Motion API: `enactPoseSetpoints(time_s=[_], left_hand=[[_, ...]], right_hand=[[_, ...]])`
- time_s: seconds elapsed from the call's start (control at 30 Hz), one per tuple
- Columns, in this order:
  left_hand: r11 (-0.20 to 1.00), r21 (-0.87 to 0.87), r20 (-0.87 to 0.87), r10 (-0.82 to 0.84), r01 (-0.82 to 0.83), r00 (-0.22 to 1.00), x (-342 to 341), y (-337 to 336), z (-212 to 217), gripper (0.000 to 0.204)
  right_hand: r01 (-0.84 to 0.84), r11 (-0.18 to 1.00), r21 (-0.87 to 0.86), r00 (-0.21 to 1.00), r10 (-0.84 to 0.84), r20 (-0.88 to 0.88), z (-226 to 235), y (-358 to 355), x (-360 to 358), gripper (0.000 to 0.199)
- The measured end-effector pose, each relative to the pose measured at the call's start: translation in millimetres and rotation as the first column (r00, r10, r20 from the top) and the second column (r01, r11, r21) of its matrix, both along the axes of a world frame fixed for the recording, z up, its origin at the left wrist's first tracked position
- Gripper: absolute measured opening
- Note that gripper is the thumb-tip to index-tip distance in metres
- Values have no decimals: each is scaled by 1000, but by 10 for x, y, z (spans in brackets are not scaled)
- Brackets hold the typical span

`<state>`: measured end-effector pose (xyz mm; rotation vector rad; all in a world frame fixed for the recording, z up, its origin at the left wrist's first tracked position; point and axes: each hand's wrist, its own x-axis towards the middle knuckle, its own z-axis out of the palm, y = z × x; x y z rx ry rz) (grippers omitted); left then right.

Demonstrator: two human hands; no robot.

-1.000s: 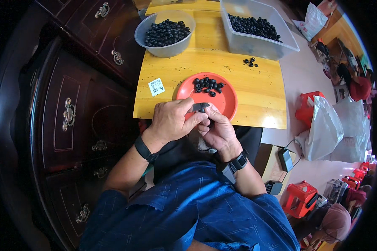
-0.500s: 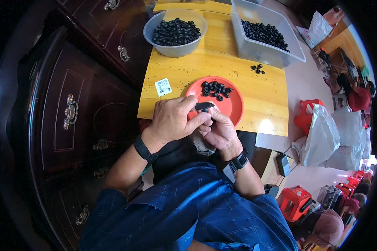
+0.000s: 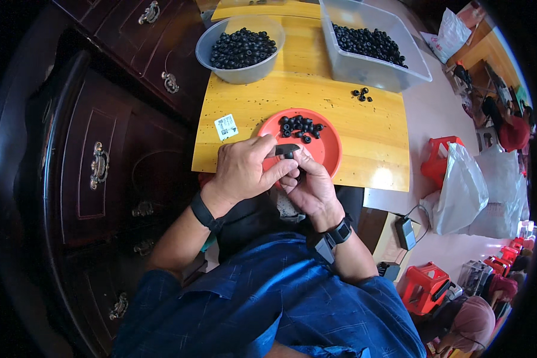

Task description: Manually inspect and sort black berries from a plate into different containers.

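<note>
Over the near edge of a red round plate (image 3: 334,143), my two hands meet. My left hand (image 3: 240,168) is closed on a small knife with a short dark blade (image 3: 287,149), which points to the right. Pinched in the fingers of my right hand (image 3: 313,186) is a small round black part (image 3: 289,156), just under the blade and mostly covered by the fingers. The blade seems to touch this part, though the exact contact cannot be made out. Several similar black parts (image 3: 302,126) with holes lie on the far half of the plate.
On the yellow table (image 3: 376,143) stand a round translucent bowl (image 3: 238,74) and a rectangular clear bin (image 3: 376,74), both holding many black parts. A few loose ones (image 3: 362,94) lie near the bin. A white label (image 3: 225,127) lies left. Dark drawers (image 3: 119,131) flank me; people sit far right.
The view has shifted slightly, so the table and plate appear a little further left. Both hands keep their grips, and the blade has turned slightly over the black part.
</note>
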<state>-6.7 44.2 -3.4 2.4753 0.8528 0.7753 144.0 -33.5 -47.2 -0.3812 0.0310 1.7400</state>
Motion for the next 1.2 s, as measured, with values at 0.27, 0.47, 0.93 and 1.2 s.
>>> enactPoseSetpoints(time_s=[0.27, 0.47, 0.93, 1.2], left_hand=[[1000, -22, -70, -16, 15, 997, 112, -32, 13, 38], [999, -33, -63, -14, 12, 998, 139, -2, 58, 38], [886, -448, 241, -10, 121, 970, 274, 55, -101, 23], [503, -809, 406, 106, 303, 908, 382, 108, -100, 18]], right_hand=[[26, 999, 44, 1000, -26, 2, -66, -22, 66, 8], [37, 997, -68, 999, -37, 7, -6, -36, 84, 5], [41, 997, 63, 998, -44, 48, -126, -21, 222, 9], [5, 993, 122, 1000, -7, 16, -155, -21, 345, 14]])
